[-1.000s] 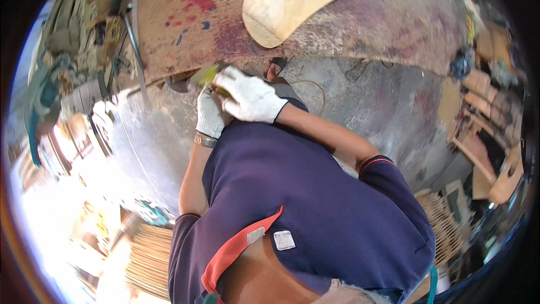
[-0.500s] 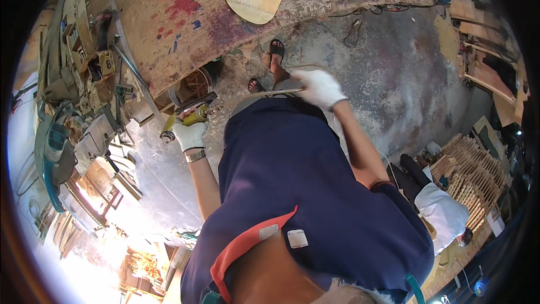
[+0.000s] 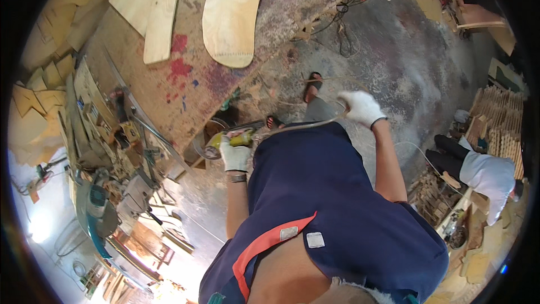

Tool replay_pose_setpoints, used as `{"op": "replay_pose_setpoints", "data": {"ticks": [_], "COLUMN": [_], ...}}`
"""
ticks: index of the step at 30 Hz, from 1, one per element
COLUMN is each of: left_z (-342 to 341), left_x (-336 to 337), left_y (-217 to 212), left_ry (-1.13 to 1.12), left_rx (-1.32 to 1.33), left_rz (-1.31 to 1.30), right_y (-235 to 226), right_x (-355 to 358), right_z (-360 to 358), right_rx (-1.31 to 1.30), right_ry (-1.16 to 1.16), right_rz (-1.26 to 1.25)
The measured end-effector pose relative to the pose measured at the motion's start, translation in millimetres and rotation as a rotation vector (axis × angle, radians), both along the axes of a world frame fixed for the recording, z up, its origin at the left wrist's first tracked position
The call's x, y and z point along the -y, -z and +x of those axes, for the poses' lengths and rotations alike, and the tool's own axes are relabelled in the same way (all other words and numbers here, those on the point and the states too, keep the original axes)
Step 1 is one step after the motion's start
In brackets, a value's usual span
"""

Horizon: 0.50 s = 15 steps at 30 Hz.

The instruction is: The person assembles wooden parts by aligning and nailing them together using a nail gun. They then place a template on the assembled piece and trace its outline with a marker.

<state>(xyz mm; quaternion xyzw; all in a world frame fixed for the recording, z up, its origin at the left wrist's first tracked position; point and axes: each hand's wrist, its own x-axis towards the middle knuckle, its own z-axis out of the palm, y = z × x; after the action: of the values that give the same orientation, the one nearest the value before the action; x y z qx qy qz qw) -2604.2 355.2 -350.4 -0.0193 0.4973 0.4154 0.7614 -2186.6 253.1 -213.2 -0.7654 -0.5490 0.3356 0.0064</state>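
Observation:
My left hand (image 3: 235, 156), in a white glove with a metal-banded watch at the wrist, is closed around a yellow-green hand grinder (image 3: 242, 137). A round disc-like end shows to the left of the fingers. From the tool a thin beige hose (image 3: 306, 126) runs right across my front. My right hand (image 3: 363, 108), also in a white glove, is closed on that hose. Part of the hose loops beyond the hand over the floor. The right fingertips are partly hidden.
Ahead stands a paint-stained workbench (image 3: 185, 93) with pale shaped wooden boards (image 3: 229, 28). A teal-framed saw (image 3: 95, 214) and clutter stand at left. Dark cables (image 3: 351, 5) hang by the bench's right end. At right a co-worker in a white top (image 3: 486, 171) bends beside stacked wood strips (image 3: 498, 118).
My view has turned and shifted, bringing more of the bench and its boards into sight. Both hands keep their hold on the grinder and hose; my feet have stepped to a new position.

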Motion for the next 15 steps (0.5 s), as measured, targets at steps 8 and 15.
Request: {"op": "replay_pose_setpoints", "data": {"ticks": [8,15], "left_z": [197.1,393.8], "left_x": [-31.7,-29.0], "left_y": [-45.5,-65.6], "left_ry": [0.318,0.742], "left_rx": [0.405,0.390], "left_rz": [0.033,0.195], "right_y": [33.0,5.7], "right_x": [22.6,54.0], "right_z": [31.9,156.4], "right_rx": [-0.301,-0.255], "right_ry": [0.013,0.369], "right_rz": [0.001,0.002]}}
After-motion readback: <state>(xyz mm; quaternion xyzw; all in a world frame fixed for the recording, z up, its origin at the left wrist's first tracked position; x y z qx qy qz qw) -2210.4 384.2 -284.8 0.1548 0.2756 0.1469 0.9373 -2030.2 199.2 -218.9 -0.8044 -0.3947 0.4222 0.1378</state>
